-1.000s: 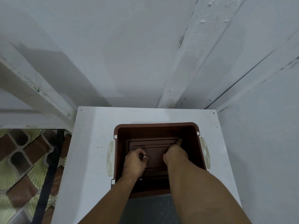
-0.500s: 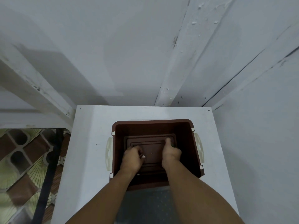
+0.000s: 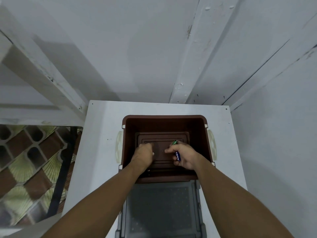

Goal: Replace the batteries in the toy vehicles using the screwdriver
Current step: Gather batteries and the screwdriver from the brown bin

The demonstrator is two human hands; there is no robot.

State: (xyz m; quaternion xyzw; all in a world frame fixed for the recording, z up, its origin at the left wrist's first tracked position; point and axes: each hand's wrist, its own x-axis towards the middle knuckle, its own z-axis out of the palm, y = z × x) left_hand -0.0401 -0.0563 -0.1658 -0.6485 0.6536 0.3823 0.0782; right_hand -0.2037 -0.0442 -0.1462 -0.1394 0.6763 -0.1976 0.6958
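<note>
- Batteries, a green cylinder point(image 3: 175, 142) and a blue cylinder point(image 3: 178, 156), are gripped by the right hand point(image 3: 184, 156) inside the brown plastic bin point(image 3: 164, 121)
- Left hand point(image 3: 143, 154) is curled; I cannot tell if it holds something
- No toy vehicles are visible; the replacing seems not started

No legible text found. The blue battery point(image 3: 178, 155) in the right hand point(image 3: 184, 156) carries pale print, too small to read.

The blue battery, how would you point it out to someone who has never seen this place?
Find the brown bin on the white table. Inside it, the right hand grips two small batteries. The blue battery shows in the middle of the fist, while the green battery sticks out at its far side.
</note>
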